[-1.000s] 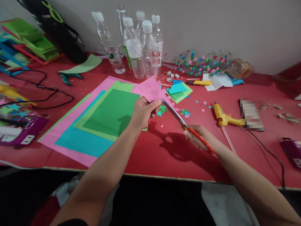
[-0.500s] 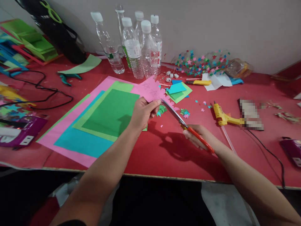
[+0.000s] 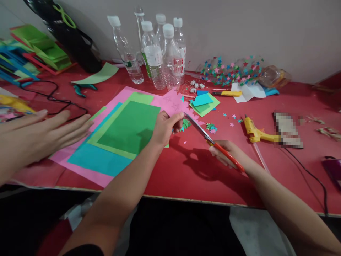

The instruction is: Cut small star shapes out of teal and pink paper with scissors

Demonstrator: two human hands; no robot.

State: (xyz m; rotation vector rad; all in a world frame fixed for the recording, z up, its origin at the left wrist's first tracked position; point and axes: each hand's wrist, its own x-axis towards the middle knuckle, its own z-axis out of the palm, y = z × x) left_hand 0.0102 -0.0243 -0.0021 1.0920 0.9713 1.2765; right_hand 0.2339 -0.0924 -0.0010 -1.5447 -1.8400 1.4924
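Observation:
My left hand [image 3: 167, 127] pinches the lower edge of a pink paper [image 3: 173, 101] with stars drawn on it and a jagged right edge. Red-handled scissors [image 3: 226, 154] are in my right hand [image 3: 225, 152], their blades pointing up and left, with the tips by my left fingertips. Small cut stars [image 3: 211, 127] lie just beyond the blades. A dark green sheet [image 3: 128, 126] rests on larger light green, blue [image 3: 101, 161] and pink sheets to the left of my left hand.
Another person's hand [image 3: 45, 137] reaches in from the left over the sheets' edge. Plastic bottles [image 3: 154, 60] stand at the back. A yellow glue gun [image 3: 254, 132], a cutter [image 3: 231, 93] and a star-covered bottle [image 3: 231, 72] lie at the right and back.
Another person's hand has come into view at the left, over the purple case and cable. The view has shifted slightly; my hands, the pink paper and the scissors keep nearly the same pose.

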